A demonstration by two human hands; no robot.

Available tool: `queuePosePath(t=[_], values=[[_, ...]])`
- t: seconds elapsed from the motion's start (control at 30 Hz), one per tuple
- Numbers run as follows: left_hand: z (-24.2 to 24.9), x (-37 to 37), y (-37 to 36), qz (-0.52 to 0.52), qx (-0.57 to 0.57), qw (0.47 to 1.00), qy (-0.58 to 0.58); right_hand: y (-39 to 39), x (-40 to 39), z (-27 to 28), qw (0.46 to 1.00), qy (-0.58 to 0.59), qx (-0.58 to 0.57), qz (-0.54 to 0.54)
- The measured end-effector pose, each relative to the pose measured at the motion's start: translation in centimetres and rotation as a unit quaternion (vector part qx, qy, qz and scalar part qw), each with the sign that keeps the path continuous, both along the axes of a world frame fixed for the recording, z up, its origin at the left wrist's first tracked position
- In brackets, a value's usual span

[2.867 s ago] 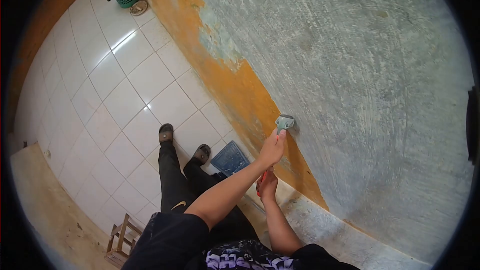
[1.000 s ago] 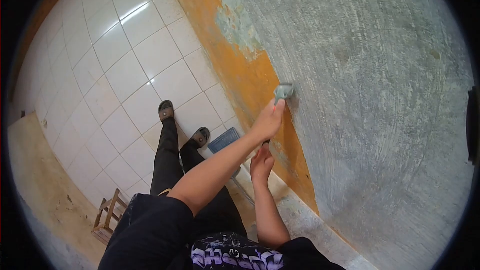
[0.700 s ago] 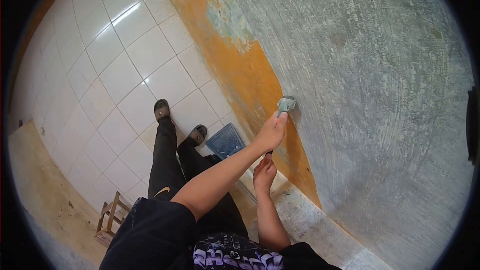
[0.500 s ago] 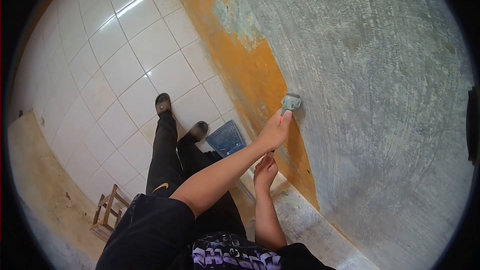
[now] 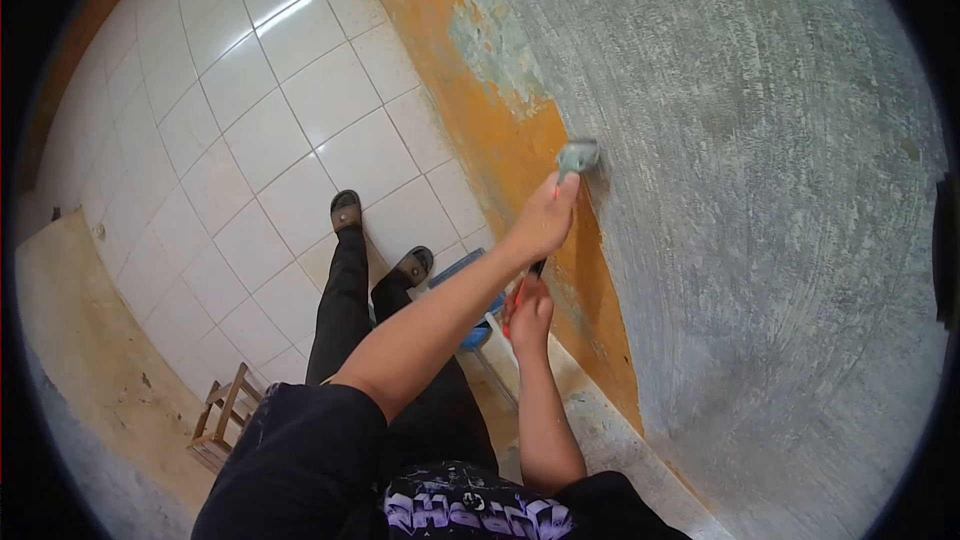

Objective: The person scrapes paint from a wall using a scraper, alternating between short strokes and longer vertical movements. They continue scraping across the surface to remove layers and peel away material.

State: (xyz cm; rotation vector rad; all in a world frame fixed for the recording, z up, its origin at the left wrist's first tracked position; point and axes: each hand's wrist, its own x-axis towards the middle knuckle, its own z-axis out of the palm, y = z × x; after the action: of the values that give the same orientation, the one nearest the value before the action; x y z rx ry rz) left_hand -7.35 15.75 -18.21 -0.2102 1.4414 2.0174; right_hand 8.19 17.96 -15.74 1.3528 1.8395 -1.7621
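Note:
My left hand point(image 5: 548, 218) is closed around the upper handle of a long-handled scraper point(image 5: 578, 155), just below its pale grey-green head. That head rests against the wall where orange paint point(image 5: 520, 145) borders the streaky grey surface point(image 5: 740, 190). Lower down, my right hand point(image 5: 530, 315) grips the red and black end of the same handle. Both arms reach toward the wall, the left one extended farther. My fingers hide part of the handle, and the scraper's edge is too small to make out clearly.
Below the wall lies a blue dustpan-like pan point(image 5: 460, 268), partly behind my arm. My sandalled feet point(image 5: 345, 212) stand on white floor tiles point(image 5: 250, 150). A small wooden stool point(image 5: 222, 415) is at the lower left, near a yellowish wall point(image 5: 110, 330).
Both hands and the scraper have moved up along the edge of the orange paint. More of the red handle end shows at my right hand. The view has shifted slightly.

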Motion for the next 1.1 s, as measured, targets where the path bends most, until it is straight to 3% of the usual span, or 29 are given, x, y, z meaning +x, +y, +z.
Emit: queuePosePath(t=[0.1, 0.33, 0.6, 0.77, 0.83, 0.93, 1.1], values=[[1.7, 2.6, -0.3, -0.061, 0.085, 0.992, -0.064, 0.3, 4.3, 1.0, 0.993, 0.102, -0.058, 0.010], [2.2, 7.9, 2.3, -0.081, 0.186, 0.971, -0.124, 2.1, 9.5, 2.5, 0.992, 0.061, -0.086, -0.067], [1.6, 4.5, 2.3, -0.010, 0.068, 0.997, -0.034, 0.4, 5.6, 2.2, 0.998, 0.029, 0.032, -0.041], [1.2, 0.0, 0.0, -0.017, 0.098, 0.993, -0.064, -0.6, 1.2, 0.7, 0.997, 0.056, 0.048, 0.000], [1.5, 0.6, -0.3, -0.031, 0.118, 0.990, -0.074, -1.1, 1.6, 1.1, 0.997, 0.058, 0.034, -0.030], [2.0, 3.6, 0.5, -0.079, 0.060, 0.994, -0.048, -1.7, 4.6, 1.9, 0.996, 0.041, 0.025, -0.073], [2.4, 5.9, 1.5, -0.067, 0.053, 0.996, -0.012, -1.4, 7.0, 2.4, 0.995, 0.025, 0.077, -0.065]])
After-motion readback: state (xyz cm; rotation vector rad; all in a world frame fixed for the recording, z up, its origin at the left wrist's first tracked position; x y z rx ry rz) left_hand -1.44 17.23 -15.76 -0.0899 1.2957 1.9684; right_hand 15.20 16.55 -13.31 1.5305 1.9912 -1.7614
